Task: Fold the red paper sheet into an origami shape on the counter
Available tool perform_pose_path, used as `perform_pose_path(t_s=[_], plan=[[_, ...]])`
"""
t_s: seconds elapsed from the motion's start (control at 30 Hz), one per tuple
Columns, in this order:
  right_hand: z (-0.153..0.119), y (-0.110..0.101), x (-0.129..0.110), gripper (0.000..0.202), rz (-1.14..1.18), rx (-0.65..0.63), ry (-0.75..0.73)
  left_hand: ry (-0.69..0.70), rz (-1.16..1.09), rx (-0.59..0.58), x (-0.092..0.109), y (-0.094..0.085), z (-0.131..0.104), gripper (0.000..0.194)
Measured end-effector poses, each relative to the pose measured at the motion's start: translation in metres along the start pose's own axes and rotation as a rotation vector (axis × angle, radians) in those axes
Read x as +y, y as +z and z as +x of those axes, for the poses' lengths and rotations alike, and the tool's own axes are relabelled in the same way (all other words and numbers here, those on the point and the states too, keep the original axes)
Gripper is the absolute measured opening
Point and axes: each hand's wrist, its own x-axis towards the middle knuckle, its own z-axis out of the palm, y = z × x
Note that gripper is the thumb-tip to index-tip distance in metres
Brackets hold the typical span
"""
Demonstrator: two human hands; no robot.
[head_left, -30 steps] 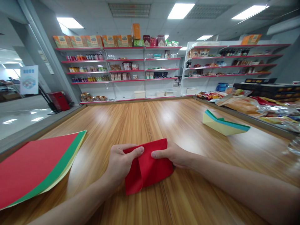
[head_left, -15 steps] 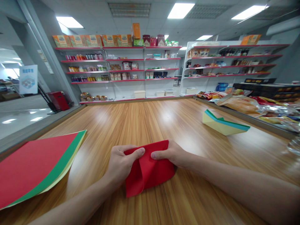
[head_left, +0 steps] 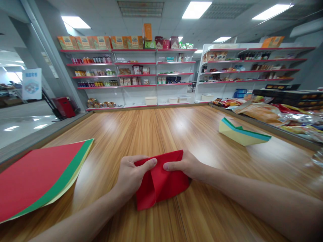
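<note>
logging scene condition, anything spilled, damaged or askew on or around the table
Nothing looks spilled or damaged. The paper sheets at left are unevenly fanned, and the packets at far right lie jumbled; the held red paper bulges at a fold.

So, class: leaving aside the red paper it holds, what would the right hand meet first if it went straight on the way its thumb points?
Probably the left hand, which grips the same red paper roughly in line ahead of the right hand; exact depth is hard to judge.

Smooth, matt paper is seen in the red sheet (head_left: 168, 185), stacked sheets (head_left: 37, 176) and boat (head_left: 236, 135); the wood-grained tabletop (head_left: 123, 134) is glossily finished.
</note>
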Motion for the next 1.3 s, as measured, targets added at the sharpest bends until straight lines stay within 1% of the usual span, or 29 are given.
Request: perform_pose_path(t_s=[0.2, 0.4, 0.63, 0.77, 0.9, 1.07, 1.3], plan=[[-0.0005, -0.0006, -0.0004, 0.024, -0.032, 0.016, -0.026, 0.007, 0.047, -0.009, 0.0038, 0.0001, -0.0017, 0.028], [-0.0003, -0.0028, 0.0007, 0.024, -0.062, 0.037, -0.018, 0.013, 0.123, -0.071, 0.002, -0.0023, 0.0042, 0.03], [0.0004, -0.0022, 0.0027, 0.026, -0.092, 0.053, -0.057, -0.005, 0.115, -0.048, 0.0032, 0.001, 0.0039, 0.029], [-0.0003, -0.001, 0.0024, 0.028, -0.092, 0.058, -0.046, 0.017, 0.148, -0.034, 0.0051, 0.0013, 0.0027, 0.027], [-0.0002, -0.0012, 0.0027, 0.027, -0.088, 0.059, -0.043, 0.051, 0.205, -0.051, 0.0054, 0.0006, 0.0029, 0.025], [0.0007, -0.0022, 0.0061, 0.028, -0.08, 0.071, -0.043, 0.046, 0.161, -0.057, 0.0051, 0.0017, 0.0017, 0.026], [0.0019, -0.0021, 0.0094, 0.026, -0.024, 0.039, -0.052, 0.035, 0.113, -0.052, 0.005, 0.0023, -0.0004, 0.025]])
